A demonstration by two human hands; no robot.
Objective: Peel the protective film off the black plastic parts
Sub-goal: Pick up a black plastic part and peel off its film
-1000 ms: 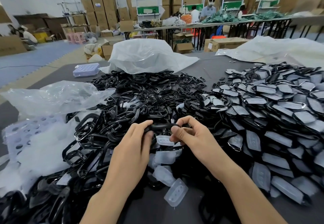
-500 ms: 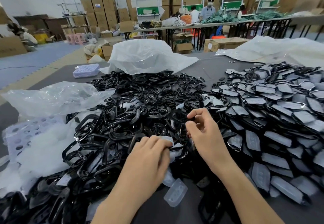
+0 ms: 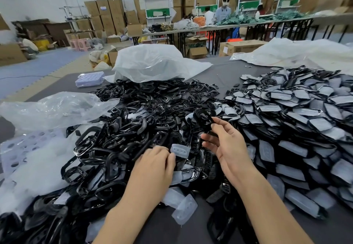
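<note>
Left hand [image 3: 152, 165] curled, right hand [image 3: 229, 148] splayed.

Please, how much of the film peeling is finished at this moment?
Done: a large heap of bare black parts, with peeled films lying loose. In hand: the left hand pinches a film piece; a bare part is at the right hand. Left: a large heap of film-covered parts.

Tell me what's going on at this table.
A person is stripping film from black plastic parts. The left grip pinches a peeled clear film low over the pile of bare parts; the right grip has a black part at its fingertips, whether held or released is unclear. On the right lie heaped film-covered parts.
</note>
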